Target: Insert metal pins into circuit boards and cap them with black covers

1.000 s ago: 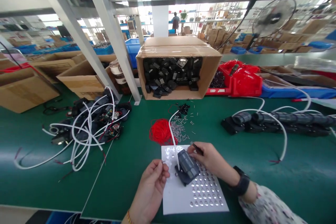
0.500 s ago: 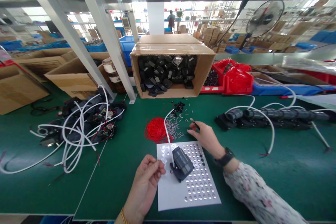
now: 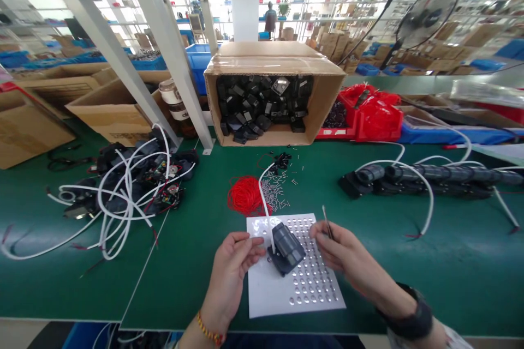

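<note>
A black plastic part (image 3: 287,249) with a white cable (image 3: 264,196) lies on a white perforated plate (image 3: 295,289) in front of me. My left hand (image 3: 235,267) is just left of the part, fingers pinched together on something too small to make out. My right hand (image 3: 344,253) sits to the part's right and grips thin tweezers (image 3: 326,221) that point up and away. Beyond the plate lie a coil of red wire (image 3: 244,196) and a scatter of small metal pins (image 3: 276,193).
An open cardboard box (image 3: 274,95) of black parts lies on its side at the back. A tangle of white cables and black units (image 3: 131,185) is at left; a row of black units (image 3: 429,180) at right. Red bins (image 3: 368,117) and a fan (image 3: 428,13) stand behind.
My right hand, which had reached out to the pins with the tweezers, has drawn back beside the black part. My left hand stays pinched by the part.
</note>
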